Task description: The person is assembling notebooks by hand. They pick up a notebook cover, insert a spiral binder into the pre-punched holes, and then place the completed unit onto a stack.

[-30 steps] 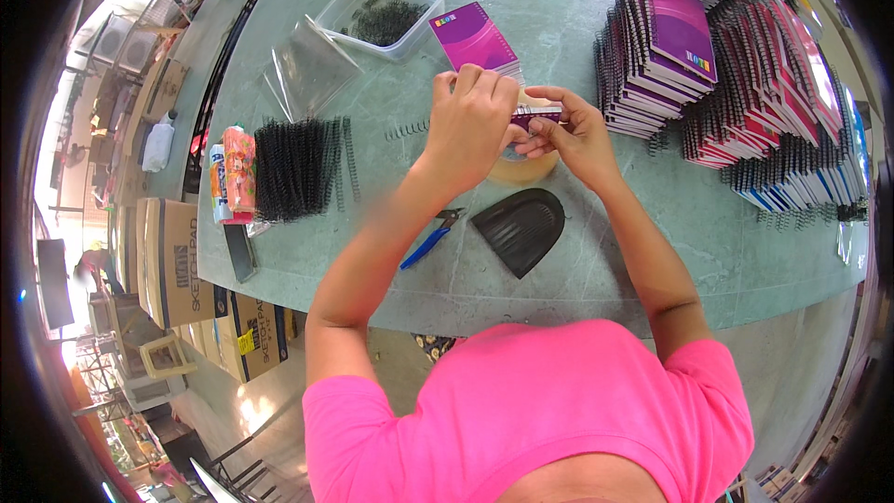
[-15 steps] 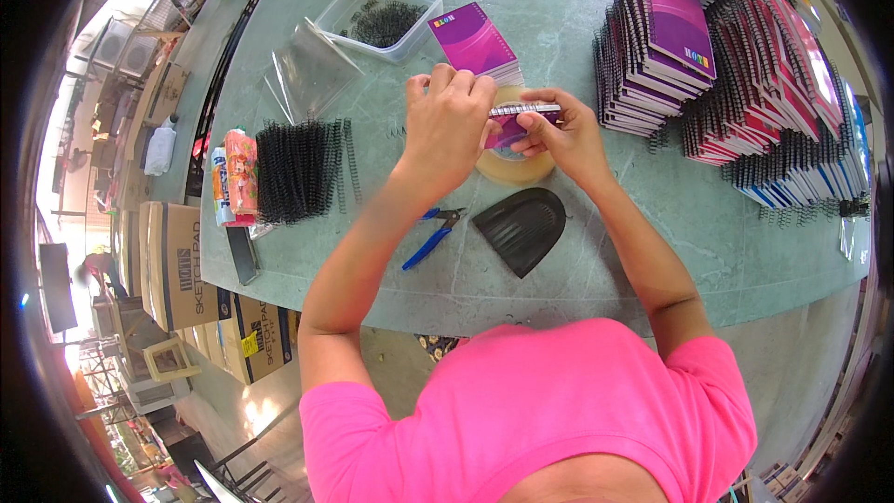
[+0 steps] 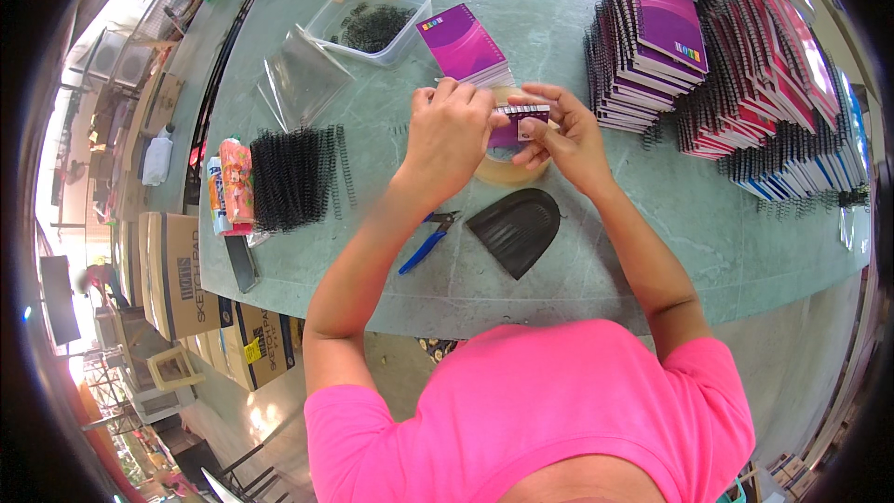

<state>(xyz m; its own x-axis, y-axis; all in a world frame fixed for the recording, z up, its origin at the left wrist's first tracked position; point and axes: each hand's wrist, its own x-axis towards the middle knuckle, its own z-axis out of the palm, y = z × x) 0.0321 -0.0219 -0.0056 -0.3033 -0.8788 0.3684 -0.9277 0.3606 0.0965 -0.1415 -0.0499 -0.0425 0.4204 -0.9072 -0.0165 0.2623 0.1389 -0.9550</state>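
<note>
In front of me, both hands are at a small purple notebook [image 3: 535,115] whose white page edges and spine holes face up. My left hand [image 3: 447,135] is closed at the left end of the spine, its fingertips partly hidden behind the knuckles. On the other side my right hand [image 3: 575,142] pinches the notebook, thumb on the cover and some fingers spread. Beneath them lies a wide yellowish tape roll [image 3: 503,172]. Nearer me are blue-handled cutting pliers [image 3: 426,247] and a black ridged plastic piece [image 3: 517,231].
A stack of purple spiral notebooks [image 3: 463,45] lies beyond my hands. Left of it stands a clear tub [image 3: 400,51] of black wire bits. Black coils [image 3: 291,177] lie at left beside a clear plastic sheet [image 3: 303,79]. Tall notebook piles [image 3: 666,19] fill the right.
The notebook has tilted so more of its purple cover and a pale corner patch show. My right fingers have opened somewhat. The whole view has shifted slightly.
</note>
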